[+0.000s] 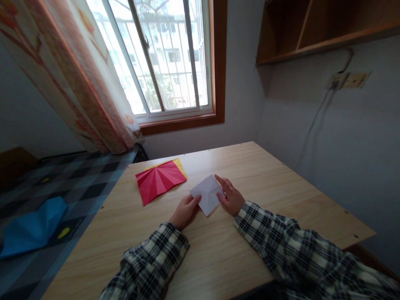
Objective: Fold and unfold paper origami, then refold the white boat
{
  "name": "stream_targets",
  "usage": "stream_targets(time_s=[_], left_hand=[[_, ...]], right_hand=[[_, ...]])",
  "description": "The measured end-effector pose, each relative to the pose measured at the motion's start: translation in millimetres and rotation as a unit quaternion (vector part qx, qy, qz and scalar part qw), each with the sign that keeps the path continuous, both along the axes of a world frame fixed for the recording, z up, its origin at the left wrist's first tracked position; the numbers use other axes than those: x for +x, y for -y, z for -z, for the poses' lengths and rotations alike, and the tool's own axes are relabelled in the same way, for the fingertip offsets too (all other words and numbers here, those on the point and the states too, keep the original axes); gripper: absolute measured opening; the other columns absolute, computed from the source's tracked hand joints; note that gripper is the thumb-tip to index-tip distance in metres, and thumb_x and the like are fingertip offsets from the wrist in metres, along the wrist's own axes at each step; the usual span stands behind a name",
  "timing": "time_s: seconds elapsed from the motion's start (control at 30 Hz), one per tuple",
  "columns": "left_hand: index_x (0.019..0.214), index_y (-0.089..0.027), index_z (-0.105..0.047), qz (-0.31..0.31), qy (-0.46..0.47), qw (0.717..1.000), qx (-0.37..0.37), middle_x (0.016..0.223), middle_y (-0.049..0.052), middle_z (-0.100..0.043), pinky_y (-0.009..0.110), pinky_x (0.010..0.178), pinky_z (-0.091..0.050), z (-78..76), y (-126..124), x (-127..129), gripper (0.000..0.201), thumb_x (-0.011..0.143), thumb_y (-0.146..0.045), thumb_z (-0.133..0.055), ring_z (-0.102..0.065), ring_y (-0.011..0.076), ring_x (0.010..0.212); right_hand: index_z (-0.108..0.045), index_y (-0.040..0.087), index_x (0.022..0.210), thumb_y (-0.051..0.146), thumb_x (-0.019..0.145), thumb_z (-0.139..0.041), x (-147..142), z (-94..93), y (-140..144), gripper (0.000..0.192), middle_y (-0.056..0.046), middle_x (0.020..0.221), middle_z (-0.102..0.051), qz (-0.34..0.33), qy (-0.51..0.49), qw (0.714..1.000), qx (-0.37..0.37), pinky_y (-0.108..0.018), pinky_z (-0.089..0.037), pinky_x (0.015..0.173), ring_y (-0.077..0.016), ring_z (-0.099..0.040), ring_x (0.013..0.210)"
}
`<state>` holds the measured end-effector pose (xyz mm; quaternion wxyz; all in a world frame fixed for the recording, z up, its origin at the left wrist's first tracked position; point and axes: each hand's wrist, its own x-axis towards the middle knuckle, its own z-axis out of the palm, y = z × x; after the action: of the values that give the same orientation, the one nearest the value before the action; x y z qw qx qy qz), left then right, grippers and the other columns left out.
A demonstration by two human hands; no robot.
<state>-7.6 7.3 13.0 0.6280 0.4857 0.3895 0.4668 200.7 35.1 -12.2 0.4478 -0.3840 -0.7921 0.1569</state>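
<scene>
Wide wooden table [250,175], pale grain, taken here as the landmark for all places. Behind the table a window [162,58] with white bars, and to the left of it a flowered curtain [78,79]; to the right above the table a wooden shelf [312,29] and a wall socket [346,80] with a hanging cable. Left of the table a checkered bed cover [62,179] with a blue creased sheet [31,227] lying on it. On the table, toward its far left corner, a red pleated paper [159,179] resting on a yellow paper [180,166], only an edge of the yellow one showing. Near the middle of the table, flat on the wood, the white paper [208,193]: small, square-like and turned as a diamond, with a faint crease across it, well apart from the red one. Left hand [185,211] pinching the left corner of the white paper between thumb and fingers. Right hand [230,195] laid open and flat, fingers pressing down the right side. Probably a fold being made or sharpened now. To do it well: better to hold the sheet firm against the table with the flat right hand, to line up corners exactly before pressing, and to run the crease from the middle outward, slowly, so that no edge slips.
</scene>
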Motion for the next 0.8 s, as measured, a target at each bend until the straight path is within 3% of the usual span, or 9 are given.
stream_targets(time_s=[0.17, 0.4, 0.6, 0.8], left_hand=[[0.101, -0.013, -0.070, 0.007, 0.014, 1.000, -0.002, 0.102, 0.010, -0.072, 0.039, 0.092, -0.046, -0.2, 0.5, 0.7, 0.038, 0.076, -0.041, -0.074, -0.063, 0.0253, 0.095], [0.098, -0.012, -0.069, 0.004, -0.010, 1.000, 0.003, 0.097, 0.010, -0.072, 0.039, 0.086, -0.047, 1.9, -0.5, -1.0, 0.038, 0.077, -0.043, -0.073, -0.063, 0.0246, 0.089], [0.100, -0.012, -0.070, 0.004, -0.008, 1.000, 0.010, 0.099, 0.011, -0.072, 0.039, 0.086, -0.047, 2.8, -0.7, -0.3, 0.039, 0.077, -0.044, -0.072, -0.063, 0.0254, 0.091], [0.101, -0.012, -0.071, 0.002, -0.023, 1.000, 0.011, 0.100, 0.010, -0.073, 0.040, 0.092, -0.046, -2.3, 0.3, -0.9, 0.040, 0.076, -0.044, -0.074, -0.063, 0.0265, 0.094]], right_hand=[[-0.022, 0.029, 0.151, 0.017, 0.087, -0.052, 0.3, -1.6, 0.7, 0.071, -0.012, 0.137, -0.044, -0.004, -0.004, 1.000, -0.013, -0.042, -0.056, 0.088, -0.0224, -0.059, 0.103], [-0.031, 0.028, 0.148, 0.014, 0.086, -0.052, 0.1, -2.5, 0.5, 0.067, -0.011, 0.134, -0.047, -0.026, -0.027, 0.999, -0.001, -0.043, -0.050, 0.098, -0.0234, -0.053, 0.117], [-0.026, 0.027, 0.150, 0.015, 0.085, -0.052, 0.5, -1.2, 0.1, 0.071, -0.013, 0.138, -0.044, -0.014, -0.022, 0.999, -0.023, -0.045, -0.053, 0.091, -0.0242, -0.055, 0.108], [-0.035, 0.024, 0.144, 0.013, 0.084, -0.051, -0.1, -6.2, 1.8, 0.063, -0.012, 0.131, -0.048, -0.030, -0.032, 0.999, -0.009, -0.041, -0.054, 0.087, -0.0230, -0.054, 0.106]])
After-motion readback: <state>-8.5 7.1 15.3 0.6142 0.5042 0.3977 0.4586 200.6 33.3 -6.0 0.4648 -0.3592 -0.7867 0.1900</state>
